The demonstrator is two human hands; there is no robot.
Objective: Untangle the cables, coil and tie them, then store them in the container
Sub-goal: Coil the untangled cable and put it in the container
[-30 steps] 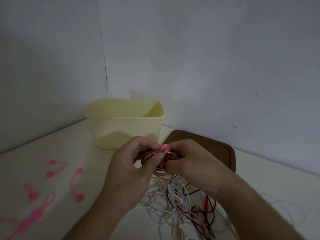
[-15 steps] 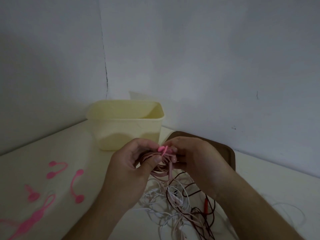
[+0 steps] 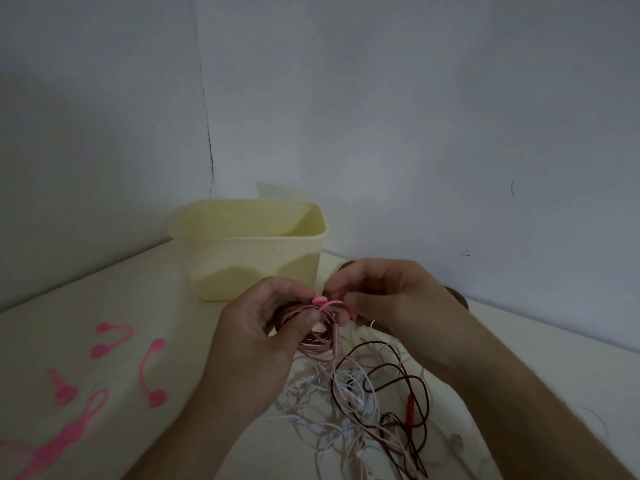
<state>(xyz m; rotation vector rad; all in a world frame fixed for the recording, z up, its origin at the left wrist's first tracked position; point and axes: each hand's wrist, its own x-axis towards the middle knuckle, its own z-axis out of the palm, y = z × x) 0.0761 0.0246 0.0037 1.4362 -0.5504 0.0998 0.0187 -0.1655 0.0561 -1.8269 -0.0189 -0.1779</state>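
Both hands meet above the table, just in front of the pale yellow container [image 3: 252,265]. My left hand [image 3: 256,334] grips a coiled pale pink cable [image 3: 311,336], thumb pressed across the loops. My right hand [image 3: 391,306] pinches a bright pink cable tie [image 3: 325,303] that wraps over the top of the coil. Below the hands lies a tangle of white, pink and dark red cables [image 3: 363,403] on the table. The coil's far side is hidden by my fingers.
Several spare pink cable ties [image 3: 152,372] lie on the table at the left. A brown lid or tray [image 3: 459,299] peeks out behind my right hand. Grey walls meet in a corner behind the container.
The hands have shifted slightly lower. The pink tie now lies stretched across the top of the coil, and my right fingers have moved along it.
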